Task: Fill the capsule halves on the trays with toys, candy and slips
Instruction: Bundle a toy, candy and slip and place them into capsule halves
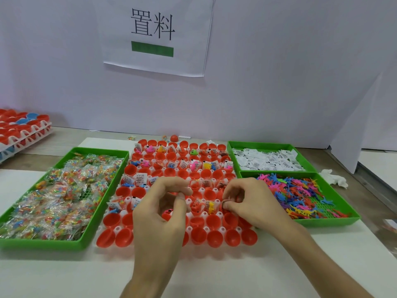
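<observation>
Centre frame, over the white tray (120,229) of red capsule halves (214,238), the right hand (255,203) pinches a small toy (226,203); the left hand (159,216) curls its fingers, and I cannot tell if it holds anything.

Glossy red plastic capsule halves (214,238); crinkly, probably cellophane candy packets (53,203).

The left forearm (150,267) and right forearm (320,261) are bare and reach forward from the bottom edge, with the hands side by side and a little apart. The left hand (163,209) has its fingers curled, the forefinger bent over toward the thumb; whether it holds anything cannot be told. The right hand (255,201) curls inward too, thumb and forefinger pinching a small brownish piece (226,203).
</observation>
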Demonstrator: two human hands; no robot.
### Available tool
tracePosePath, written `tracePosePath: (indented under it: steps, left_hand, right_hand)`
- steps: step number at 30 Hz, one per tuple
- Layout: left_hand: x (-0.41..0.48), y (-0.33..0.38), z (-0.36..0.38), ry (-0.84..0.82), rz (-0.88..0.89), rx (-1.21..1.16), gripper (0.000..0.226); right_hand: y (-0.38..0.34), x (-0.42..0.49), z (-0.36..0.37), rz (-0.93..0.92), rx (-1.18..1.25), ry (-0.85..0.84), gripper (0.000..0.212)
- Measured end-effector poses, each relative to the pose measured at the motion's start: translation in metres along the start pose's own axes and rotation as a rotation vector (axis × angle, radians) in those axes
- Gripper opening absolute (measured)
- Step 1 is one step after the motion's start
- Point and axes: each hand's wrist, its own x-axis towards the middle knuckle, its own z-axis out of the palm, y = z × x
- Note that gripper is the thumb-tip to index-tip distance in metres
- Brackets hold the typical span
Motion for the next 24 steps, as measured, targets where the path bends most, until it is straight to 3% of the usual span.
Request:
tracePosePath:
  steps: [13, 19, 24]
  left_hand:
    - [0.01, -0.006, -0.011, 0.067, 0.014, -0.003, 0.042]
    - [0.025, -0.004, -0.028, 0.156, -0.012, 0.018, 0.036]
    - [0.064, -0.015, -0.08, -0.014, -0.069, 0.324, 0.028]
  right_hand:
    - [0.002, 0.002, -0.026, 0.006, 0.127, -0.097, 0.014]
    - [0.012, 0.002, -0.034, 0.044, 0.179, 0.02, 0.011]
    - [0.046, 0.024, -0.048, 0.136, 0.152, 0.256, 0.014]
